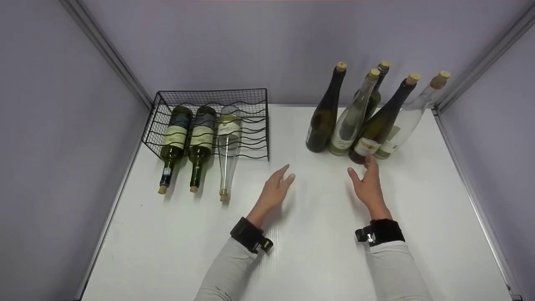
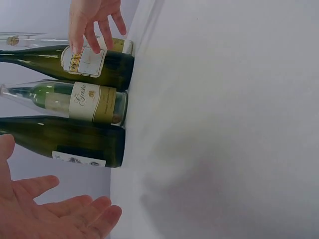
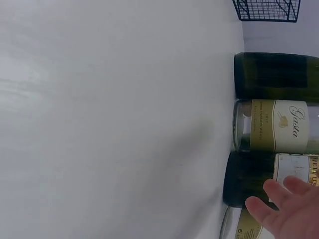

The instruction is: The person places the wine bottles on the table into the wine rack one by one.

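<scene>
My right hand [image 1: 370, 186] reaches toward a dark green wine bottle [image 1: 383, 121] with a white label, its fingers spread and fingertips close to the label. In the right wrist view those fingers overlap the bottle's lower part without curling round it. My left hand [image 1: 273, 191] hovers over the table between the rack and the upright bottles, thumb and fingers apart, holding nothing. Left of the white-labelled bottle stand a clear bottle [image 2: 94, 102] with a "Gasta" label and another dark bottle [image 1: 324, 115]. Corks top these upright bottles.
A black wire wine rack [image 1: 267, 125] at the back left carries two green bottles [image 1: 199, 155] and one clear bottle [image 1: 229, 146], lying with necks forward. Another clear bottle [image 1: 411, 117] stands far right; a green one [image 1: 374, 98] is partly hidden behind. Grey walls [image 1: 288, 50] enclose the white table [image 1: 317, 251].
</scene>
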Tool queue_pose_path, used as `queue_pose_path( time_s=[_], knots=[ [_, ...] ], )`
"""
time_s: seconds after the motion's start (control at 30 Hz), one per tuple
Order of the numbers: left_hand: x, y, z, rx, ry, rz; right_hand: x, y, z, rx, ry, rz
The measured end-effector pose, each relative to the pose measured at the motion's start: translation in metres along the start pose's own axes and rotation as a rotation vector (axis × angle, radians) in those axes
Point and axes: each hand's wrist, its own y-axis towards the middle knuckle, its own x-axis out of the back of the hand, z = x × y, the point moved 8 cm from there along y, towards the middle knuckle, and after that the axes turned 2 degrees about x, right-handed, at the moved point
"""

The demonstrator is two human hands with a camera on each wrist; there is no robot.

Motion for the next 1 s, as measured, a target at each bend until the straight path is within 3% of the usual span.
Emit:
queue_pose_path(
  time_s=[0.3,0.67,1.0],
  knots=[
    [-0.013,0.002,-0.003,0.000,0.022,0.020,0.025,0.016,0.000,-0.004,0.127,-0.163],
    [-0.024,0.001,-0.007,0.003,0.024,0.030,0.046,0.035,-0.002,-0.089,0.151,-0.148],
    [-0.030,-0.001,-0.006,0.011,0.022,0.044,0.053,0.048,-0.001,-0.087,0.182,-0.195]
  ],
)
